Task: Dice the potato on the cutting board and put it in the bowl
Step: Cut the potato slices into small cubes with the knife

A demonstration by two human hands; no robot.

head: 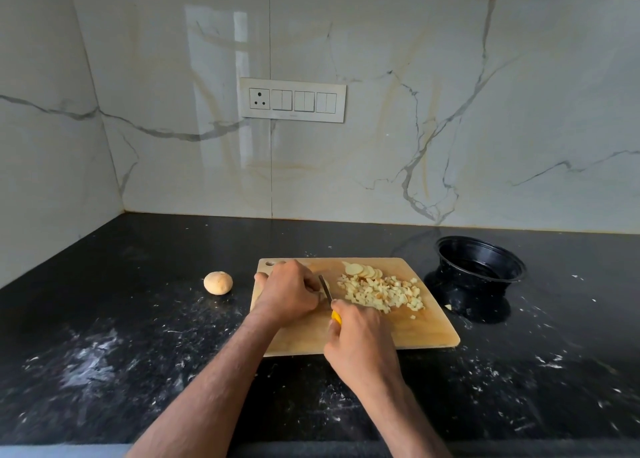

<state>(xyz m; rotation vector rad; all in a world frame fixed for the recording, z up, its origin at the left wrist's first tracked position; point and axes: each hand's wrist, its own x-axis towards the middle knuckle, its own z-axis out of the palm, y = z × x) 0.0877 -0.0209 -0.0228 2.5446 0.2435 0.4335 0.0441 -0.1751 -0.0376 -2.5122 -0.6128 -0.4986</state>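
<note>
The potato piece [322, 293] being cut is lying on the cutting board [398, 333], mostly hidden under the left hand [287, 291], whose curled fingers are pressing it down. The knife [326, 288] is being held by its yellow handle in the closed right hand [360, 340], the blade standing just beside the left fingertips. For a clean cut, those fingertips are probably best kept tucked back as the blade is being brought down. A pile of dice [384, 293] and a few uncut slices [363, 270] are lying to the right, near the board's far edge. The black bowl [481, 260] is standing apart from the board's right corner, with open counter between. A whole potato [218, 283] is resting left of the board.
</note>
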